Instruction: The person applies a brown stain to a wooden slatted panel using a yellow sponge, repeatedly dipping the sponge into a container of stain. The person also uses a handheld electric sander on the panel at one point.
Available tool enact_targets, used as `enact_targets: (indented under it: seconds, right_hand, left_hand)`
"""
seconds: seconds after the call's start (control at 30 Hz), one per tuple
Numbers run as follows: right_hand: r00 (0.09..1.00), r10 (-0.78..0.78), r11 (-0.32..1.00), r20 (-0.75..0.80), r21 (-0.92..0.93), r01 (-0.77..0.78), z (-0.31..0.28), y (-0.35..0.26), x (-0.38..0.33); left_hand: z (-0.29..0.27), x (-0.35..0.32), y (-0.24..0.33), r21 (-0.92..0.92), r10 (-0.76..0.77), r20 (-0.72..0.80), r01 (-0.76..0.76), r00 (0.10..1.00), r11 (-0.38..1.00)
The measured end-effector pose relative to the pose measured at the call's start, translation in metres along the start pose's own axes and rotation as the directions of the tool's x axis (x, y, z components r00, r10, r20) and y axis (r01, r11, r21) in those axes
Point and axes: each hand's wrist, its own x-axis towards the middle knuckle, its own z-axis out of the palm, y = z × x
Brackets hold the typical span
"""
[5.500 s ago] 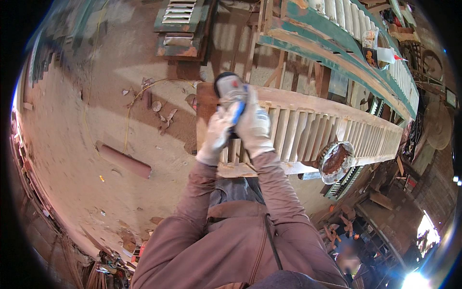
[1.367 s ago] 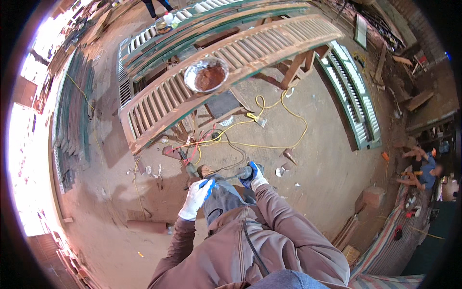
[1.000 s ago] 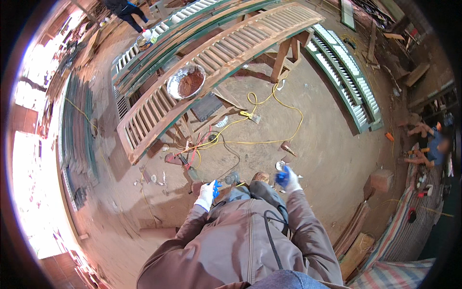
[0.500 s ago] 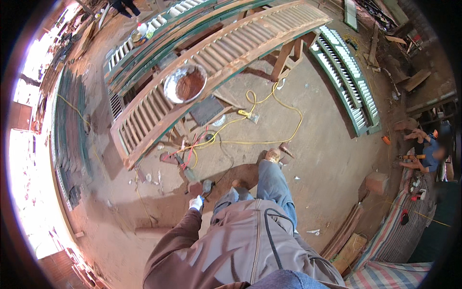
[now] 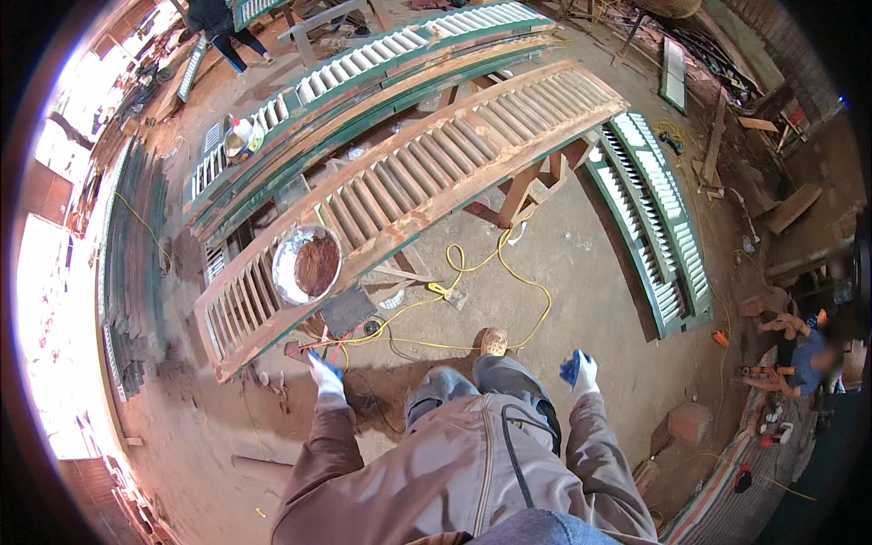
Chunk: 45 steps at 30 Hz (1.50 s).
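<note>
Daylight floods in overexposed at the left, fisheye bending the edges into a dark, blurred rim.

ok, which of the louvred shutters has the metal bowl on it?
The bare-wood shutter nearest the person, lying across trestles; the bowl sits near its left end. The others are green and white.

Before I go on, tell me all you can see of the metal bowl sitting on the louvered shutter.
The metal bowl is round, shallow and silvery, its inside largely coated with reddish-brown material, with bare metal showing along the left side of the rim. It sits upright near the lower-left end of the long bare-wood louvered shutter, resting on the slats. Neither gloved hand touches it; the left hand is nearest, below it.
</note>
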Motion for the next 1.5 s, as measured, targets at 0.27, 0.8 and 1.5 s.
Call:
enact_targets:
  seconds: [0.27, 0.8, 1.5]
  right_hand:
    - [0.969, 0.06, 0.98, 0.238, -0.196, -0.013, 0.164, -0.109, 0.045]
    - [0.633, -0.171, -0.224, 0.755, -0.656, 0.721, 0.433, -0.233, 0.064]
    - [0.985, -0.123, 0.871, -0.118, -0.489, 0.051, 0.431, -0.311, 0.196]
  left_hand:
    - [0.108, 0.048, 0.157, -0.29, -0.018, 0.111, 0.05, 0.994, 0.956]
    - [0.263, 0.064, 0.275, -0.48, 0.271, 0.469, -0.015, 0.841, 0.877]
    - [0.575, 0.17, 0.415, -0.633, 0.335, 0.086, -0.208, 0.938, 0.746]
